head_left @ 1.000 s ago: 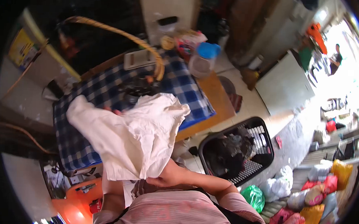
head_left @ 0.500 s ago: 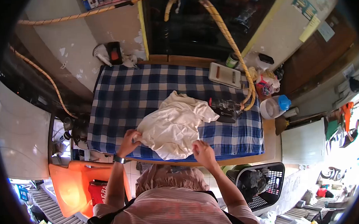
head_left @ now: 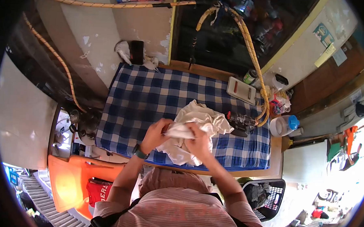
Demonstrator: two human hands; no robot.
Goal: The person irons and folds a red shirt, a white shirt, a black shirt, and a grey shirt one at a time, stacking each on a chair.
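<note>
A crumpled cream-white garment, seemingly a T-shirt (head_left: 188,152), lies on the blue checked cloth (head_left: 142,95) that covers the table. My left hand (head_left: 159,132), with a watch at the wrist, pinches a raised fold on the left. Across from it, my right hand (head_left: 198,139) grips the same bunched part. The lifted fabric is slightly blurred between both hands, above the rest of the garment. Right of the garment sits a black appliance that looks like an iron (head_left: 241,126), with a yellow wrapped cord (head_left: 252,47) rising from it.
A light tray (head_left: 242,91) with two small bars stands at the back right, near a blue-lidded container (head_left: 285,125). Below the table's right side is a black laundry basket (head_left: 282,191) with dark cloth. An orange chair (head_left: 65,185) holds a red cloth (head_left: 98,191) at left.
Both hands have moved inward and up from the garment's near edges, lifting and bunching part of it between them. The whole view has shifted, with the table now appearing further right.
</note>
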